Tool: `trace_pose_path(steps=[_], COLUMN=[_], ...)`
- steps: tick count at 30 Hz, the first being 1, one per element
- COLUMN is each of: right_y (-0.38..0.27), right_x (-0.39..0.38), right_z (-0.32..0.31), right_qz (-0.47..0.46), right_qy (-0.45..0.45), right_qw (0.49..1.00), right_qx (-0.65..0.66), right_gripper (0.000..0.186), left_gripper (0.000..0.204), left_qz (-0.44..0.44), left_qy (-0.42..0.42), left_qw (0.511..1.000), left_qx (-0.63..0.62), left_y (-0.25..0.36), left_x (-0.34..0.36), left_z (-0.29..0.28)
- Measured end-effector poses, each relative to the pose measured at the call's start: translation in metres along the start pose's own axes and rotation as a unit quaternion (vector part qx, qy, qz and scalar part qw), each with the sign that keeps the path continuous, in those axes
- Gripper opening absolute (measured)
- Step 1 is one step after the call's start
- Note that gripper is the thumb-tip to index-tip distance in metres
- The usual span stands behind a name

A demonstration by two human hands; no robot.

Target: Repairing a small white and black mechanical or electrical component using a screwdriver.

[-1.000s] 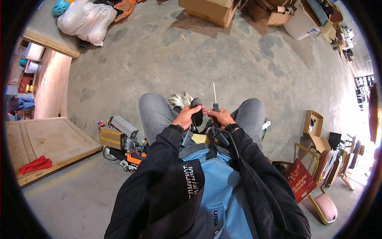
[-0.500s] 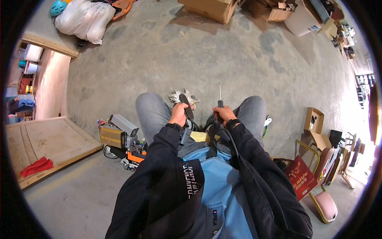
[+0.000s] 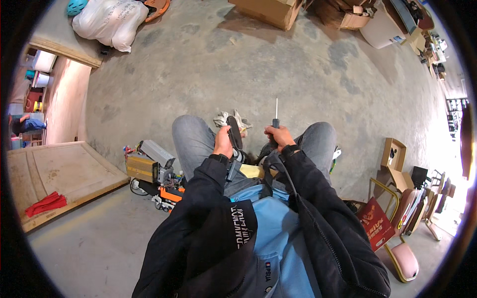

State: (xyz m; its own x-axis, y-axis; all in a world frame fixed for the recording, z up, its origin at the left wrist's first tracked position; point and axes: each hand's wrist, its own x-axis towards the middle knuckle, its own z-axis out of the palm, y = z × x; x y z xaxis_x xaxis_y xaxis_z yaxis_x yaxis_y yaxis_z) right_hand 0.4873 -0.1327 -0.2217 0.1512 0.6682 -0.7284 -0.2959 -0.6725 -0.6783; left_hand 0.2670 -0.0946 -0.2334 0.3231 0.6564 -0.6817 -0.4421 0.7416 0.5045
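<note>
Between my knees, my left hand (image 3: 223, 142) is closed around a dark, flat, elongated part with rounded ends (image 3: 234, 132). I cannot make out its exact kind. To the right, my right hand (image 3: 281, 137) grips a screwdriver (image 3: 276, 121) by its black handle, its thin metal shaft pointing away from me. The screwdriver tip is apart from the dark part. Beyond my left hand, whitish work gloves (image 3: 242, 120) lie on the floor. A yellow piece (image 3: 252, 171) shows below and between my hands, partly covered by dark straps.
Left of my knee lie a grey and gold metal box (image 3: 140, 169) and orange parts (image 3: 170, 194). A wooden board (image 3: 74, 169) carries a red cloth (image 3: 45, 204). At right are an open cardboard box (image 3: 393, 153), a red bag (image 3: 376, 223) and folding chairs (image 3: 407, 260).
My right hand has tilted the screwdriver slightly and shifted a little. The left hand keeps its hold on the dark part. The whole view has shifted slightly.
</note>
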Motion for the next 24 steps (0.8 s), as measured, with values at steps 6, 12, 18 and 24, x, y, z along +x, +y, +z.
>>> trace_pose_path(steps=[6, 12, 18, 24], right_y=[0.002, -0.018, -0.035, -0.037], right_x=[-0.014, -0.038, -0.063, -0.071], right_z=[-0.033, -0.043, -0.046, -0.056], right_qz=[0.027, 0.055, -0.037, -0.082], right_qy=[0.020, -0.005, -0.087, -0.093], right_qw=[0.999, 0.991, 0.995, 0.992], right_qx=[0.022, 0.124, 0.000, -0.007], right_gripper=[0.017, 0.022, 0.036, 0.040], left_gripper=[0.043, 0.042, 0.044, 0.042], left_qz=[0.004, -0.002, -0.007, -0.021], left_qy=[0.010, -0.055, -0.110, -0.131], left_qw=[1.000, 0.997, 0.993, 0.991], left_qx=[0.013, -0.053, -0.048, -0.026], left_y=[0.002, 0.015, 0.015, 0.020], left_x=[-0.002, -0.022, -0.023, -0.025], left_z=[0.010, 0.030, 0.037, 0.038])
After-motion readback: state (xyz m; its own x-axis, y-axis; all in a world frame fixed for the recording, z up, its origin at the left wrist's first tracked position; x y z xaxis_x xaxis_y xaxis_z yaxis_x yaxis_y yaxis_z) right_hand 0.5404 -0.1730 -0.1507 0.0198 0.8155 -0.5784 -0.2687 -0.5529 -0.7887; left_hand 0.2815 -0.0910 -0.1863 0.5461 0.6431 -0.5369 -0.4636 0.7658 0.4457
